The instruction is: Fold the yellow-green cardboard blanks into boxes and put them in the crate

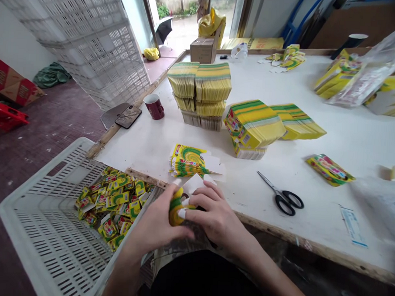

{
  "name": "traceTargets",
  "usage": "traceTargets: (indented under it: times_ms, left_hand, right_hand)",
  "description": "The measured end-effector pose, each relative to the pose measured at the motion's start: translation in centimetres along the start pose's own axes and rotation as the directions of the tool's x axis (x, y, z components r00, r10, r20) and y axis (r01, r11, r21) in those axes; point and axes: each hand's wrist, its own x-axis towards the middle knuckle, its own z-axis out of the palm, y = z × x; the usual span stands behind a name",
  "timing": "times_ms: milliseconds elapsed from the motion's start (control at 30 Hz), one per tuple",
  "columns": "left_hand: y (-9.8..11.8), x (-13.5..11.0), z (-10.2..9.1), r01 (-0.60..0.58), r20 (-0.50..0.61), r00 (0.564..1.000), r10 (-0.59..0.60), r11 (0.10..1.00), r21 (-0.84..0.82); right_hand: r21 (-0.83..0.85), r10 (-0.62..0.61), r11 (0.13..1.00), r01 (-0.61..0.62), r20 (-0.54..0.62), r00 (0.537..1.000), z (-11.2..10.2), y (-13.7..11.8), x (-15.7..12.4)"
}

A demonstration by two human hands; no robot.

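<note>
A small yellow-green printed carton (pixel 175 210) is between my hands, just over the table's front edge. My left hand (pixel 158 220) grips it from the left, thumb and fingers round its side. My right hand (pixel 211 207) is bent over its upper right part, fingertips on a white flap. Some of the carton is hidden behind my fingers. Right beyond my hands lies a fanned pile of flat cartons (pixel 187 160) with white flaps. At my left, below the table edge, a white plastic crate (pixel 33 228) holds many folded small cartons (pixel 116 201).
Tall stacks of flat cartons (pixel 213 85) and a lower bundle (pixel 255 124) stand mid-table. Black-handled scissors (pixel 285 202) lie at right, near a flat carton pack (pixel 330 170). A maroon mug (pixel 154 107) and a phone (pixel 129 116) are at the left edge. Stacked crates (pixel 91 38) rise behind.
</note>
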Motion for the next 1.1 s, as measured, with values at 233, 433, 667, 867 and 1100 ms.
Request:
traceTargets:
  times_ms: [233, 433, 667, 867, 1100]
  left_hand:
    - [-0.4, -0.2, 4.6, -0.069, -0.205, 0.97, 0.133, 0.955, 0.29]
    - [-1.5, -0.6, 5.8, -0.312, -0.242, 0.883, 0.403, 0.888, 0.338]
    - [-1.1, -0.5, 5.9, -0.313, -0.246, 0.869, 0.429, 0.863, 0.398]
    - [-1.0, -0.1, 5.8, -0.204, -0.145, 0.959, 0.243, 0.949, 0.241]
    - [-1.7, 0.1, 5.9, -0.059, -0.259, 0.953, 0.155, 0.938, 0.343]
  right_hand:
    - [0.709, 0.628, 0.614, -0.348, -0.171, 0.759, 2.7, -0.1, -0.2]
    - [0.927, 0.69, 0.14, -0.348, 0.161, 0.706, 3.3, -1.0, 0.8]
    - [0.922, 0.686, 0.183, -0.342, 0.13, 0.716, 3.8, -1.5, 0.3]
    - [0.476, 0.303, 0.833, -0.283, 0.036, 0.952, 2.3, -0.9, -0.5]
    - [0.303, 0.275, 0.917, -0.258, -0.014, 0.961, 2.3, 1.0, -1.1]
